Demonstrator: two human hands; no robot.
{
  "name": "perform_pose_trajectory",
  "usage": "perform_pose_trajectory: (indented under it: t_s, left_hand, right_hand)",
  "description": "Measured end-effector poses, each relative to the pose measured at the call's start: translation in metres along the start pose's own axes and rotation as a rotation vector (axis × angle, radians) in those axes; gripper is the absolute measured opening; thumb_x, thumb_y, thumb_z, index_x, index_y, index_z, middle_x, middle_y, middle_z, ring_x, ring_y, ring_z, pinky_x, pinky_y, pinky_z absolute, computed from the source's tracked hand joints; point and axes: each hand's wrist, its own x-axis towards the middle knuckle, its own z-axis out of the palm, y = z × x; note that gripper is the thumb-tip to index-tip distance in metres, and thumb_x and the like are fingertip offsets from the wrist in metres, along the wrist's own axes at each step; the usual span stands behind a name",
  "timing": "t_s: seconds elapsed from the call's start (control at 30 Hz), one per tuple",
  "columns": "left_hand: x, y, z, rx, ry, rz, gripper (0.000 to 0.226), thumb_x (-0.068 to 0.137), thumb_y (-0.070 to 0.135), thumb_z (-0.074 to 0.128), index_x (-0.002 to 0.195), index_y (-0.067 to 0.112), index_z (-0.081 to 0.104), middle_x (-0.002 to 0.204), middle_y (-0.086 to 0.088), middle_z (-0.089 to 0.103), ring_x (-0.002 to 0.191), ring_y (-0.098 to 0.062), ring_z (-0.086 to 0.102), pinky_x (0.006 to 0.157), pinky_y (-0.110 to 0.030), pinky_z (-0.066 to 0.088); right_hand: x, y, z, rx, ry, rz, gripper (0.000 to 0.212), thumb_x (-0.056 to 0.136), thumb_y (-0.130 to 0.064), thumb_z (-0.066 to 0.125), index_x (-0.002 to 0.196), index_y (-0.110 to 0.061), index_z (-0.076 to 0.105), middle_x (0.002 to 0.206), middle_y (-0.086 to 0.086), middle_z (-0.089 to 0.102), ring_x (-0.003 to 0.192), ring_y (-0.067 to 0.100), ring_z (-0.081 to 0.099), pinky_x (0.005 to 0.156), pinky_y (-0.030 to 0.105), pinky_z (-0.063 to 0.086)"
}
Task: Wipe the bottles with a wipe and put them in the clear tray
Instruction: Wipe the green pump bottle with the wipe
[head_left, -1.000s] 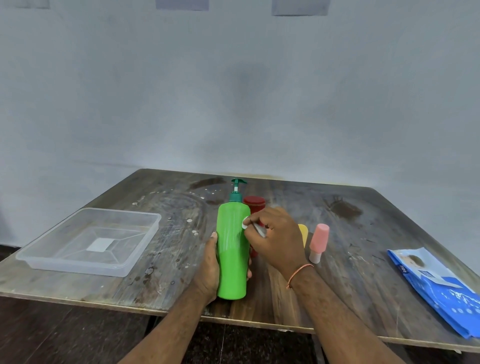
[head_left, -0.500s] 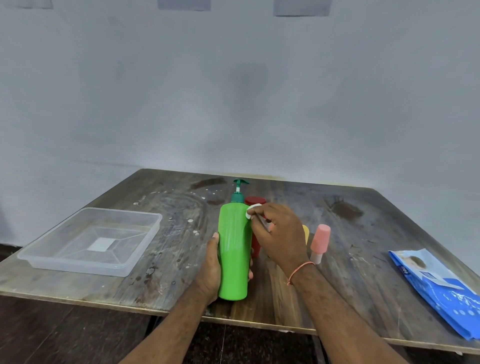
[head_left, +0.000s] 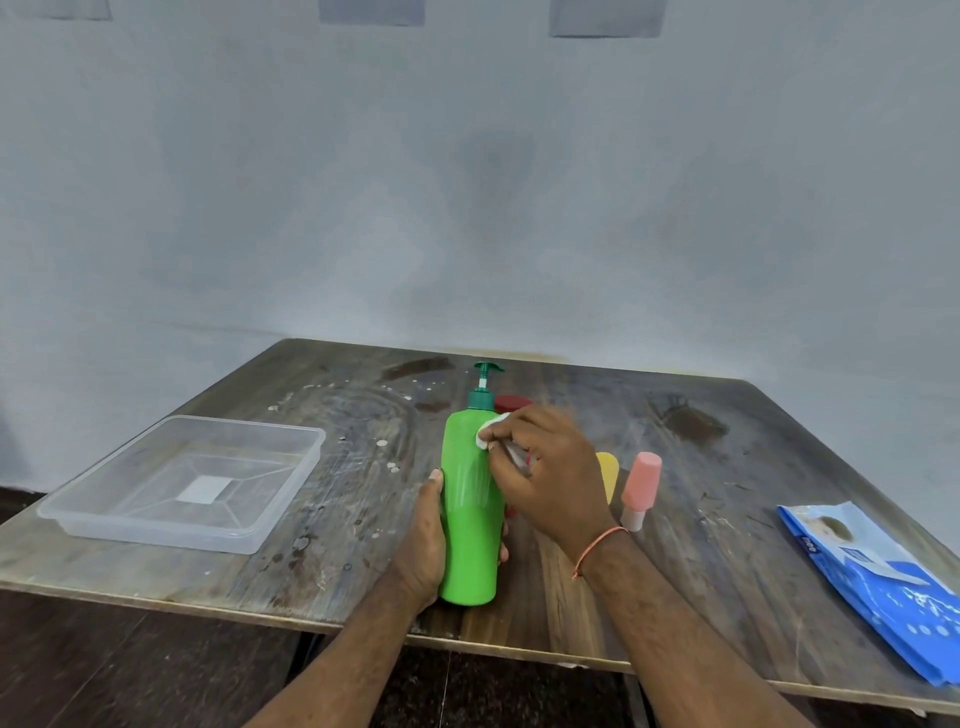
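Two hands are working on a green pump bottle (head_left: 468, 514) at the near edge of the wooden table (head_left: 727, 519).

The left hand (head_left: 421, 551) is wrapping around the bottle's lower left side, while the right hand (head_left: 545, 478) is pinching a white wipe (head_left: 487, 434) and pressing it against the bottle's upper right shoulder. The bottle is standing nearly upright, its long axis running vertical with the teal pump pointing up and away. Four bottles are showing: the green one, a red-capped one (head_left: 513, 403) behind it, a yellow one (head_left: 607, 475) and a pink one (head_left: 641, 488) just right of the wiping hand. One clear tray (head_left: 93, 514) is sitting well to the left, one blue wipe packet (head_left: 883, 587) far right.
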Motion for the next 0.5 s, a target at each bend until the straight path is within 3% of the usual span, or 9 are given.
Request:
perform_pose_trajectory:
  t_s: [0.1, 0.23, 0.4, 0.5]
  left_hand:
    - [-0.002, 0.002, 0.003, 0.033, 0.006, -0.009, 0.089, 0.093, 0.068, 0.025, 0.108, -0.006, 0.073, 0.091, -0.033, 0.067, 0.066, -0.037, 0.067, 0.063, -0.038, 0.057]
    - [-0.003, 0.003, 0.005, 0.035, 0.011, -0.009, 0.092, 0.097, 0.073, 0.028, 0.11, -0.008, 0.07, 0.09, -0.031, 0.068, 0.065, -0.036, 0.067, 0.062, -0.037, 0.058]
    - [-0.004, 0.002, 0.006, 0.034, 0.021, 0.011, 0.091, 0.096, 0.074, 0.032, 0.109, -0.008, 0.07, 0.088, -0.03, 0.068, 0.065, -0.036, 0.067, 0.06, -0.038, 0.058]
    - [-0.003, 0.001, 0.006, 0.02, 0.012, 0.004, 0.092, 0.088, 0.071, 0.031, 0.113, -0.009, 0.069, 0.089, -0.029, 0.07, 0.065, -0.035, 0.068, 0.06, -0.038, 0.058]
  right_hand:
    - [0.0, 0.001, -0.004, -0.061, 0.008, 0.021, 0.009, 0.087, -0.024, 0.072, 0.09, -0.024, 0.08, 0.094, -0.015, 0.073, 0.092, 0.016, 0.064, 0.081, 0.036, 0.053]
    - [0.006, -0.007, -0.003, -0.122, 0.065, 0.024, 0.011, 0.092, -0.021, 0.07, 0.097, -0.024, 0.079, 0.099, -0.011, 0.074, 0.095, 0.018, 0.064, 0.082, 0.033, 0.053]
    - [0.009, -0.013, -0.004, -0.202, -0.025, -0.051, 0.01, 0.086, -0.024, 0.072, 0.091, -0.021, 0.08, 0.092, -0.008, 0.071, 0.091, 0.022, 0.063, 0.075, 0.038, 0.054]
    - [0.012, -0.015, -0.001, -0.255, 0.036, -0.037, 0.012, 0.088, -0.022, 0.069, 0.094, -0.019, 0.079, 0.093, -0.004, 0.071, 0.09, 0.024, 0.064, 0.076, 0.038, 0.054]
